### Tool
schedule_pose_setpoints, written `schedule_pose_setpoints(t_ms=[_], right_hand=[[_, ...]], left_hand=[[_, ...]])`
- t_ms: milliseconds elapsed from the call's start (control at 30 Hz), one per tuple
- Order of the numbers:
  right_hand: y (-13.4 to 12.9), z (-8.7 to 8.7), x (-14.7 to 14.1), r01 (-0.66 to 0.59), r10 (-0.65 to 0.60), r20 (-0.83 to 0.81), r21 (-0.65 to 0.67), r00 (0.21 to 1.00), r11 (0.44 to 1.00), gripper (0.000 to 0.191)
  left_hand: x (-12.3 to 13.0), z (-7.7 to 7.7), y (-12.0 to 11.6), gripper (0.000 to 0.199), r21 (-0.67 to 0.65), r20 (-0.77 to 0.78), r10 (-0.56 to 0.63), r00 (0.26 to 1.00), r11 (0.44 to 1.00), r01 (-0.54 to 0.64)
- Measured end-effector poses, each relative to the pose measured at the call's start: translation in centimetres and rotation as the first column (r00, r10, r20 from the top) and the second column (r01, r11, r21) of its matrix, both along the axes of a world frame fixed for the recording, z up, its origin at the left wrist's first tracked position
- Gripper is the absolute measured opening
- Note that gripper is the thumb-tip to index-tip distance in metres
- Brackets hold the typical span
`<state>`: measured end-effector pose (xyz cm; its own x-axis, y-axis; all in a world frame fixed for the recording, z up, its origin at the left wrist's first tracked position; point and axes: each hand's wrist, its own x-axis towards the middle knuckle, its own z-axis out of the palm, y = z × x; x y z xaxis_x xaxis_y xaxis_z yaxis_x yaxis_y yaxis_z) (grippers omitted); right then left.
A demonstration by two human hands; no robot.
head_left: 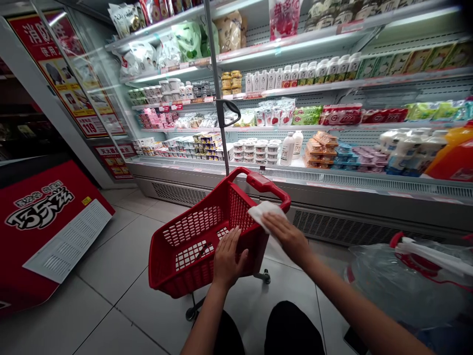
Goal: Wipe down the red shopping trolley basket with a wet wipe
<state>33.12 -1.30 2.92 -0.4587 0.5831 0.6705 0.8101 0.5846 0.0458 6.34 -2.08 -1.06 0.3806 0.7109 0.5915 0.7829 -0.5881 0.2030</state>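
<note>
A red plastic shopping cart (195, 217) with a grid-like basket stands on the floor in front of me. My left hand (228, 259) grips the near side rim, its fingers over the edge into the basket and its thumb on the outer side. In my right hand (283, 231) is a white cloth (263, 213), pressed under the fingers beside the rear of the cart, just below the red handle (264, 182). Part of the cloth is covered by the hand.
Behind the cart runs a refrigerated display (258, 167) stocked with dairy and drinks. A grey door frame with a black handle (228, 112) crosses it. At left is a red freezer chest (48, 227); at right, large clear plastic bottles (410, 281) sit on the floor.
</note>
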Motion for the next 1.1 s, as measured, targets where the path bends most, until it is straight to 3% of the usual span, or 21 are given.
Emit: schedule_pose_setpoints(t_ms=[100,167,233,333,433,533,667,800,967,1100], right_hand=[[-0.6,-0.4,-2.8,-0.136,0.136,0.057,-0.008,0.989,0.991,0.067],[-0.4,0.0,-2.3,-0.178,0.179,0.078,-0.017,0.981,0.984,0.068],[0.3,0.8,-0.2,-0.143,0.143,0.048,-0.012,0.989,0.99,0.07],[1.3,1.8,3.6,0.006,-0.006,-0.072,-0.001,0.997,1.0,0.076],[1.4,2.3,5.1,0.063,-0.065,-0.134,-0.018,0.989,0.998,0.084],[0.5,2.4,3.4,0.024,-0.026,-0.133,-0.02,0.991,1.0,0.081],[-1.0,2.6,0.1,-0.109,0.107,-0.081,-0.016,0.991,0.994,0.061],[-1.4,3.8,0.6,-0.241,0.24,-0.021,-0.036,0.971,0.97,0.053],[-1.0,4.9,3.6,-0.23,0.221,-0.12,-0.062,0.968,0.971,0.054],[-2.4,4.7,1.7,-0.299,0.287,-0.153,-0.062,0.946,0.952,0.053]], left_hand=[[-0.4,0.0,0.1,0.061,-0.014,0.023,-0.023,0.999,1.0,0.023],[-0.7,0.2,0.1,0.06,-0.024,0.037,-0.033,0.999,0.999,0.034],[-1.1,0.3,0.0,0.058,-0.032,0.051,-0.044,0.998,0.998,0.046],[-1.5,0.5,-0.1,0.057,-0.044,0.08,-0.064,0.995,0.997,0.068],[-1.9,0.6,-0.2,0.058,-0.047,0.11,-0.081,0.991,0.995,0.087],[-2.5,0.6,-0.2,0.057,-0.044,0.129,-0.107,0.986,0.993,0.113],[-4.1,0.6,-0.2,0.05,-0.033,0.159,-0.135,0.978,0.989,0.142],[-6.5,0.6,0.0,0.043,-0.032,0.187,-0.136,0.973,0.989,0.145],[-7.7,0.9,-0.4,0.04,-0.027,0.154,-0.016,0.988,0.999,0.02],[-4.7,1.9,-1.3,0.05,0.005,0.09,0.076,0.993,0.997,-0.077]])
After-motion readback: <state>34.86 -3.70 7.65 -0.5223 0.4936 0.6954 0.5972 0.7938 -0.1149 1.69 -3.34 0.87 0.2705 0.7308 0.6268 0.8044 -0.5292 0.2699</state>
